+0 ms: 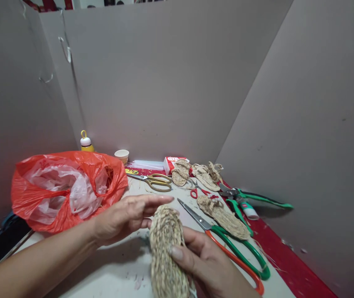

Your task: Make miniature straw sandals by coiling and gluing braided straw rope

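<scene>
A braided straw sandal sole (pixel 166 252) stands tilted up over the white tabletop, its coiled plait facing me. My right hand (pixel 204 260) grips it along the right edge, thumb on the front and fingers behind. Beside its upper left end is my left hand (pixel 129 215), fingers stretched out; whether the fingertips touch the sole I cannot tell. Just right of the sole lie large scissors (pixel 209 227) with one green and one orange handle. A finished-looking straw sandal (pixel 225 217) rests beyond them.
A red plastic bag (pixel 68 165) bulges at the left. Toward the back are gold-handled scissors (pixel 155 182), a paper cup (pixel 121 156), a yellow bottle (pixel 86 142), small red scissors (pixel 195 190) and more straw sandals (pixel 206 178). Green-handled pruners (pixel 257 196) lean by the right wall.
</scene>
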`<state>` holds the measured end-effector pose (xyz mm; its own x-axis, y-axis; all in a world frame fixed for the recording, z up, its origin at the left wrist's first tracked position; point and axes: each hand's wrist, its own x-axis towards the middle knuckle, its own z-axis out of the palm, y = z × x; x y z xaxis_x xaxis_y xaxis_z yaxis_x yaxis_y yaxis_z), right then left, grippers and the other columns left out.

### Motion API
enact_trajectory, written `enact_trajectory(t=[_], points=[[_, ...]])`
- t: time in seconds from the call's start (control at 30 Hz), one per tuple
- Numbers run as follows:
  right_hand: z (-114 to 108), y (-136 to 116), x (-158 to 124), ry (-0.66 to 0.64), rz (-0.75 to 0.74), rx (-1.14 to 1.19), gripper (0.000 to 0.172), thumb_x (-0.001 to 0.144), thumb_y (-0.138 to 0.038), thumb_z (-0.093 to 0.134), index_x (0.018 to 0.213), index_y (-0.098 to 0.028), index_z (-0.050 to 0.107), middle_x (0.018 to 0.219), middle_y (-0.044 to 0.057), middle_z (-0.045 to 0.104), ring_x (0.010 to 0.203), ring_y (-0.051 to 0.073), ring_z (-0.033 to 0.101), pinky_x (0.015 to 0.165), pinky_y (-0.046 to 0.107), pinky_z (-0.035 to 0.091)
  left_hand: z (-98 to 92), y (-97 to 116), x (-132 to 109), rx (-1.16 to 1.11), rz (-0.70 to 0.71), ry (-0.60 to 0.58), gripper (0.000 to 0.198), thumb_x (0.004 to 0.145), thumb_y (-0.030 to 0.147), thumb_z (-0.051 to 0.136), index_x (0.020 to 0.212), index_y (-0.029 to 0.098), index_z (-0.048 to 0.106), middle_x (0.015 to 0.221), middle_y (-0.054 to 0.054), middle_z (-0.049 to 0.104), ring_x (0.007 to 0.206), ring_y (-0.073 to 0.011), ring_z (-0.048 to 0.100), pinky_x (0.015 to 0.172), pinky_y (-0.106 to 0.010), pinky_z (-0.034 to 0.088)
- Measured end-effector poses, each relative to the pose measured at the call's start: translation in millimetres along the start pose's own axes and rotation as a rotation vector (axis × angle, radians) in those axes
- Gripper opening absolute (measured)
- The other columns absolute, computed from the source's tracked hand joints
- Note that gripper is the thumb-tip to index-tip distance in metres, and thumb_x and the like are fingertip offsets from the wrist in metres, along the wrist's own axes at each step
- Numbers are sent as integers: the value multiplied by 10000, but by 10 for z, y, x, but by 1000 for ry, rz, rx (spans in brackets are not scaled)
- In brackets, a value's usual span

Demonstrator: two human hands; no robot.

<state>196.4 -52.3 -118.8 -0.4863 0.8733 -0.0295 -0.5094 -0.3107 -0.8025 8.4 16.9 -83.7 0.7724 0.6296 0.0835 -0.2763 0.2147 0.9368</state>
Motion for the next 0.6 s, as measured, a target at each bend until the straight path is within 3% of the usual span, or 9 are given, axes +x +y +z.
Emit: enact_trajectory(t=[0.07, 0.2, 0.33, 0.6], points=[[-10, -20, 29, 99, -68, 0, 305, 779, -313, 737, 1058, -195, 698, 877, 75, 737, 751, 194, 685, 733, 339, 508, -2, -26, 25, -41, 14, 53, 621, 773, 612, 591, 1248, 211, 602, 1159, -110, 618, 1036, -221, 546, 855, -327, 437], [-45, -37, 81, 272, -192, -116, 290, 779, -329, 738, 1036, -199, 706, 904, 73, 743, 800, 206, 683, 758, 349, 515, 16, -126, 73, 33, -46, 234, 299, 760, 385, 721, 976, 184, 672, 867, -23, 607, 744, -108, 530, 682, -233, 417], [-75, -36, 95, 307, -228, -229, 276, 788, -350, 727, 1020, -202, 714, 928, 67, 743, 842, 205, 674, 769, 334, 515, 50, -216, 95, 55, -48, 322, 248, 712, 340, 770, 802, 144, 650, 659, 35, 545, 584, -61, 455, 573, -190, 356], [-82, -33, 93, 338, -230, -300, 331, 788, -394, 712, 1039, -179, 703, 943, 84, 741, 823, 215, 675, 779, 354, 514, 28, -237, 79, 120, -15, 374, 215, 705, 338, 769, 726, 137, 696, 609, 21, 587, 559, -73, 473, 577, -210, 384]])
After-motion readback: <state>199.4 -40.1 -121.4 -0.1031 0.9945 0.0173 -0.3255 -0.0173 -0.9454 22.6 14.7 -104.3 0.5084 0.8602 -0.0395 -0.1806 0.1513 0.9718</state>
